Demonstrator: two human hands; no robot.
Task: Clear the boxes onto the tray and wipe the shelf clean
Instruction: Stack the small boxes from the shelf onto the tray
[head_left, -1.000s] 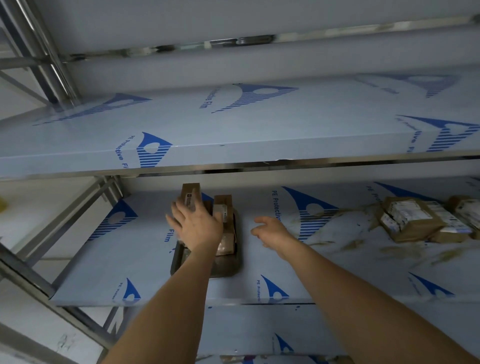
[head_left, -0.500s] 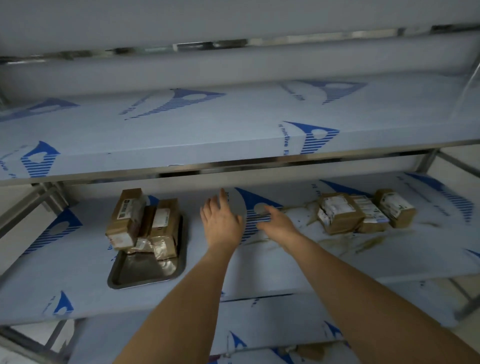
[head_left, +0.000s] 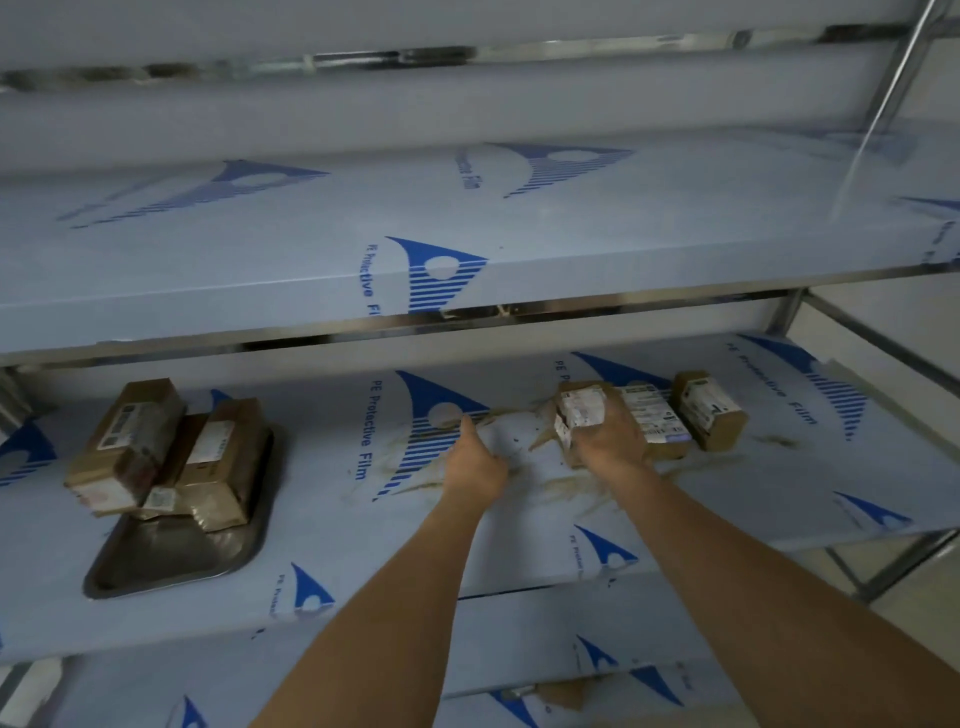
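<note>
Smeared shelf (head_left: 727, 499) ahead: my right hand (head_left: 605, 441) has just reached the 3 boxes (head_left: 649, 415) and grips 1; left hand (head_left: 475, 467), loosely curled, trails empty. Tray (head_left: 171, 561) waits far left.

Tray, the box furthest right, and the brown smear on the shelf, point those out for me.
Tray (head_left: 171, 564), head view: bare metal floor near its front rim.
Rightmost box (head_left: 709, 413), head view: its labelled top face.
Brown smear (head_left: 566, 488), head view: streaks on the shelf film between the forearms.
</note>
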